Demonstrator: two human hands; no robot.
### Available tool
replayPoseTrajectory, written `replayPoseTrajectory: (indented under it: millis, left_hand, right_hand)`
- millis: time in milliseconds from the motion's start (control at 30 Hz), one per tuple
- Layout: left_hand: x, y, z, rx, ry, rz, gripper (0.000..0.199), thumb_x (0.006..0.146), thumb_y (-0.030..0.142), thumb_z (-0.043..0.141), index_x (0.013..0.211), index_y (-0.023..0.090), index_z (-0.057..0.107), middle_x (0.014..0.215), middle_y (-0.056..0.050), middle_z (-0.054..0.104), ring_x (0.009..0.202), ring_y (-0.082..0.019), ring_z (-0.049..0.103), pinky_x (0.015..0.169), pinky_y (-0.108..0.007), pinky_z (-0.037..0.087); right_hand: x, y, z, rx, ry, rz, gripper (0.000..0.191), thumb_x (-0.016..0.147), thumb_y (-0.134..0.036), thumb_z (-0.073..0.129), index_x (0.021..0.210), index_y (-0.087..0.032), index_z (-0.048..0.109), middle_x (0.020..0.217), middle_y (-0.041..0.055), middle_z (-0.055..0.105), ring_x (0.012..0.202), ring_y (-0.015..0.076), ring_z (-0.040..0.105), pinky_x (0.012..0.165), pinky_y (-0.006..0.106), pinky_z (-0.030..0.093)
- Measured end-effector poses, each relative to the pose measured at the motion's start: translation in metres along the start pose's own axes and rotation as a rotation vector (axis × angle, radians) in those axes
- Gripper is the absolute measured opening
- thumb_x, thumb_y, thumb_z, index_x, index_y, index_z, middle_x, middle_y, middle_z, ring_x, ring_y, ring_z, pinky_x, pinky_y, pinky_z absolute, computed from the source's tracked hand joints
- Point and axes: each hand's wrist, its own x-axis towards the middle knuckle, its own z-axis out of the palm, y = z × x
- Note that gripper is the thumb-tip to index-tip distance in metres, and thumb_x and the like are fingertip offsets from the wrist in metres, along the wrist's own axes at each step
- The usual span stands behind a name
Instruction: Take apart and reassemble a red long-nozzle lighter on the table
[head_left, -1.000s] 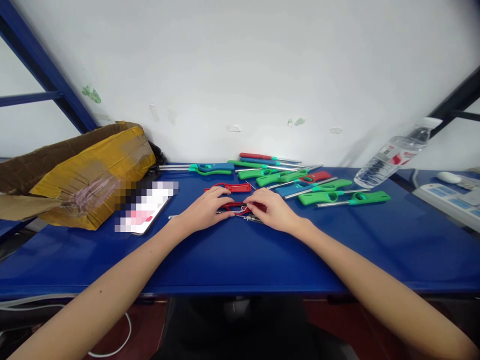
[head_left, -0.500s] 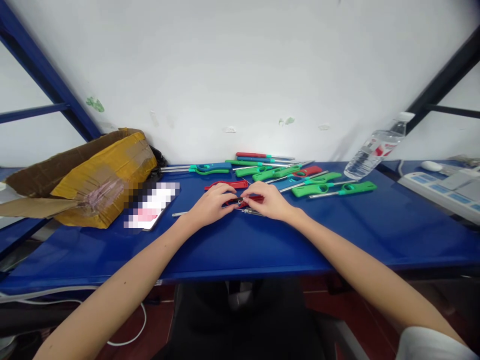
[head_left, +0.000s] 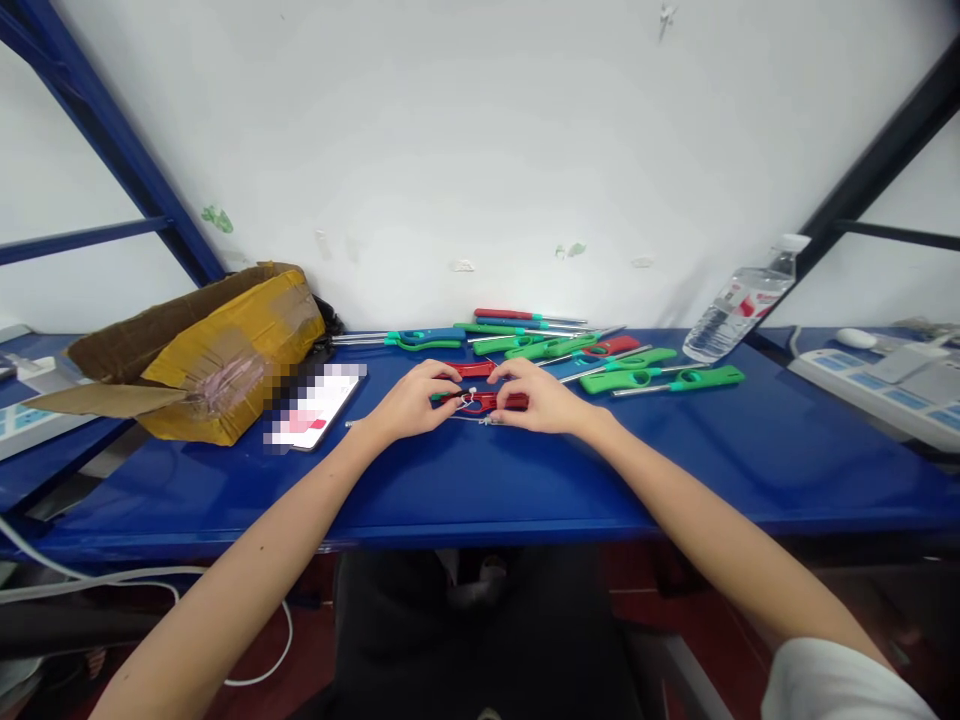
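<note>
Red shell (head_left: 513, 401), probably light and stiff, is suiting end holds, left hand (head_left: 411, 402) pinching dark piece (head_left: 448, 395), right hand (head_left: 546, 398) grip unclear.

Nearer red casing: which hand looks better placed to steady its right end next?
Probably the right hand: it is open around that end of the nearer red casing, while the left hand is at the other end, close to a small white piece.
</note>
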Motion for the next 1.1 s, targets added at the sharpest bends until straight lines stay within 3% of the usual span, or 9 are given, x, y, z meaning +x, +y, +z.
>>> replayPoseTrajectory:
  millis: [167, 367, 533, 633, 700, 1100]
  left_hand:
    - [-0.002, -0.004, -0.009, -0.019, -0.117, 0.026, 0.019, 0.089, 0.033, 0.063, 0.097, 0.022, 0.076, 0.114, -0.009, 0.067, 0.109, -0.025, 0.06, 0.097, -0.041, 0.049]
    - [0.0, 0.005, -0.008, -0.038, -0.189, 0.077, 0.016, 0.09, 0.032, 0.064, 0.095, 0.024, 0.076, 0.115, -0.008, 0.066, 0.11, -0.024, 0.06, 0.1, -0.04, 0.047]
    - [0.002, 0.006, -0.005, -0.025, -0.04, 0.022, 0.016, 0.092, 0.029, 0.062, 0.094, 0.02, 0.075, 0.105, -0.008, 0.07, 0.099, -0.023, 0.064, 0.09, -0.037, 0.051]
    - [0.003, 0.002, -0.003, 0.014, 0.072, -0.066, 0.017, 0.092, 0.029, 0.061, 0.095, 0.019, 0.074, 0.097, -0.007, 0.073, 0.09, -0.022, 0.065, 0.08, -0.034, 0.051]
    - [0.003, -0.001, -0.002, 0.03, 0.106, -0.107, 0.017, 0.092, 0.029, 0.06, 0.097, 0.019, 0.073, 0.094, -0.006, 0.074, 0.087, -0.021, 0.066, 0.077, -0.033, 0.051]
    - [0.002, 0.001, 0.008, 0.005, 0.049, -0.108, 0.021, 0.094, 0.03, 0.055, 0.097, 0.02, 0.074, 0.099, -0.007, 0.072, 0.094, -0.022, 0.064, 0.084, -0.035, 0.051]
  right_hand:
    - [-0.002, 0.001, -0.001, -0.068, -0.141, -0.029, 0.018, 0.076, -0.038, 0.078, 0.08, -0.02, 0.075, 0.128, 0.0117, 0.061, 0.128, 0.0313, 0.049, 0.109, 0.051, 0.038]
    - [-0.001, -0.001, 0.001, -0.034, -0.187, -0.011, 0.008, 0.079, -0.028, 0.073, 0.078, -0.02, 0.073, 0.127, 0.0108, 0.062, 0.127, 0.0303, 0.05, 0.112, 0.049, 0.036]
    - [0.0, -0.003, -0.005, 0.045, -0.061, 0.056, 0.009, 0.084, -0.028, 0.068, 0.087, -0.02, 0.069, 0.11, 0.0095, 0.068, 0.105, 0.0243, 0.061, 0.091, 0.038, 0.048]
    - [0.001, -0.002, -0.008, 0.012, -0.003, 0.126, 0.015, 0.092, -0.031, 0.059, 0.094, -0.02, 0.068, 0.091, 0.0066, 0.071, 0.086, 0.021, 0.062, 0.079, 0.034, 0.048]
    - [0.001, 0.0, -0.009, -0.027, -0.005, 0.156, 0.018, 0.095, -0.03, 0.055, 0.096, -0.019, 0.069, 0.089, 0.0068, 0.071, 0.084, 0.021, 0.062, 0.077, 0.034, 0.046]
    - [0.0, 0.012, -0.009, -0.197, -0.066, 0.197, 0.029, 0.098, -0.025, 0.047, 0.085, -0.015, 0.07, 0.082, 0.0086, 0.07, 0.081, 0.0218, 0.061, 0.077, 0.033, 0.044]
